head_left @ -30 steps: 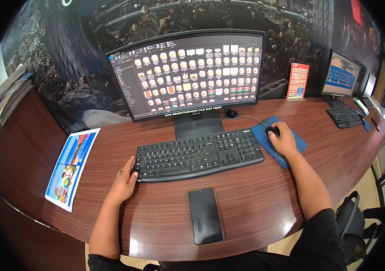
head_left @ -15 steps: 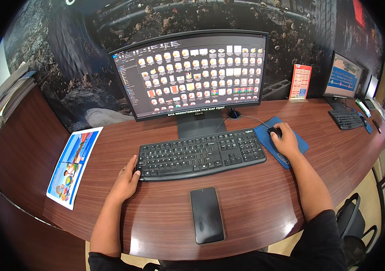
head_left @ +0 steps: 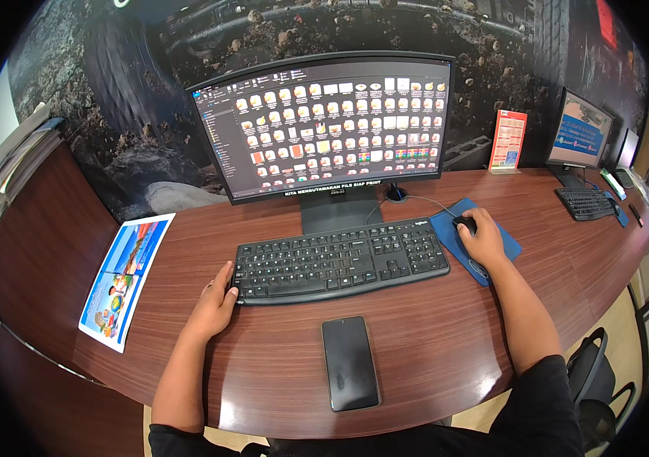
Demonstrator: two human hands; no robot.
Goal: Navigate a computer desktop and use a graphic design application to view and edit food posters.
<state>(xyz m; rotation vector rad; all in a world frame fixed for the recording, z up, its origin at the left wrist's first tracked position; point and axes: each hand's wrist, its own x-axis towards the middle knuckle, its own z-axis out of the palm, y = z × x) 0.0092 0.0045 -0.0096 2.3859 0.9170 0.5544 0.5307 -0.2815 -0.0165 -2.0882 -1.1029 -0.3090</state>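
My right hand (head_left: 483,238) is wrapped over a black computer mouse (head_left: 463,222) on a blue mouse pad (head_left: 501,242). At the left end of the black keyboard (head_left: 305,266) rests my left hand (head_left: 215,302), fingers stretched out along its side and thumb by its front corner. It holds nothing. Behind the keyboard stands a large monitor (head_left: 324,129), its screen filled with rows of file icons in a dark window. A phone with a dark screen (head_left: 351,363) lies on the desk in front of the keyboard, between my forearms.
Printed colour sheets (head_left: 126,282) lie at the left, beside a wooden partition (head_left: 43,236) with stacked papers (head_left: 27,156). Toward the right are a red-and-white sign (head_left: 507,141), a second monitor (head_left: 582,131) and a smaller keyboard (head_left: 587,203). A dark chair (head_left: 597,373) stands beyond the desk's right edge.
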